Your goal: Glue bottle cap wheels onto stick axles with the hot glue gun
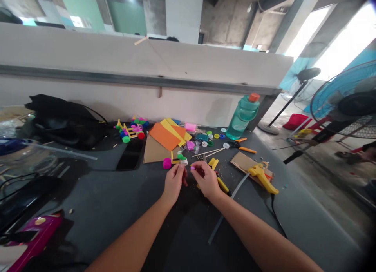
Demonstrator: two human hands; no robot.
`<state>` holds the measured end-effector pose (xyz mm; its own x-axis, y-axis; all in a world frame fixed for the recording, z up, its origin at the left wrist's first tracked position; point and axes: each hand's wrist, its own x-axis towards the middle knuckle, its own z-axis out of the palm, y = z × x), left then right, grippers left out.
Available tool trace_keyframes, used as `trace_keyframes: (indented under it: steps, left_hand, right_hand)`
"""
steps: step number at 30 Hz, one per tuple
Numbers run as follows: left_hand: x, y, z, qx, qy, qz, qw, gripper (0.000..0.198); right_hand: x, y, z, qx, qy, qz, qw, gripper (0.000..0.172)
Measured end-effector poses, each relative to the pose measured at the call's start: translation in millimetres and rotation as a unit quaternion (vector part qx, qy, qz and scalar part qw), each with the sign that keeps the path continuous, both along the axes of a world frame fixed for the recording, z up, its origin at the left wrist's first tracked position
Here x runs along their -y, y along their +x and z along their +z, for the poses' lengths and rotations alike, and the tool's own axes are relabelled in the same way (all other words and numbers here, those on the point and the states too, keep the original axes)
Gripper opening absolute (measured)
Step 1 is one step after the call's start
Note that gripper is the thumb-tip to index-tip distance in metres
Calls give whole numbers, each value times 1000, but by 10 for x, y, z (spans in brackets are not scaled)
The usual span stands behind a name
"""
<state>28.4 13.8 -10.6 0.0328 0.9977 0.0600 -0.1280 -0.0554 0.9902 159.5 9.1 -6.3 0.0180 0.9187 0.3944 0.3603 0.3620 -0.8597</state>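
Observation:
My left hand is closed, its fingertips pinched at the near edge of a small model made of yellow sticks, a magenta cap, a green piece and a white piece. Just to the right, my right hand pinches a tiny pink piece between thumb and finger. A small gap separates the two hands. Beyond the right hand lie yellow pieces and yellow-handled pliers, partly covered by that hand.
Orange sheets, cardboard, a phone and colourful finished-looking models lie behind. Bottle caps, orange-handled pliers and a green bottle stand right of them. A yellow glue gun trails its cord; a fan is beside the table.

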Motion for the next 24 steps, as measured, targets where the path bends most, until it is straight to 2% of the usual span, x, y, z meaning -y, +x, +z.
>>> trace_keyframes:
  steps: [7, 14, 18, 24]
  left_hand:
    - [-30, -6, -27, -21, -3, -36, 999, 30]
    - [-24, -6, 16, -34, -10, -60, 998, 31]
    - [-23, -24, 21, -54, -4, -61, 997, 33]
    - [-13, -16, 41, -41, -13, -82, 996, 37]
  right_hand:
    - [10, 17, -86, 43, 20, 3, 999, 19]
    - [6, 27, -15, 65, 79, 30, 994, 25]
    - [18, 2, -13, 72, 72, 34, 994, 28]
    - [5, 13, -16, 70, 54, 6, 996, 16]
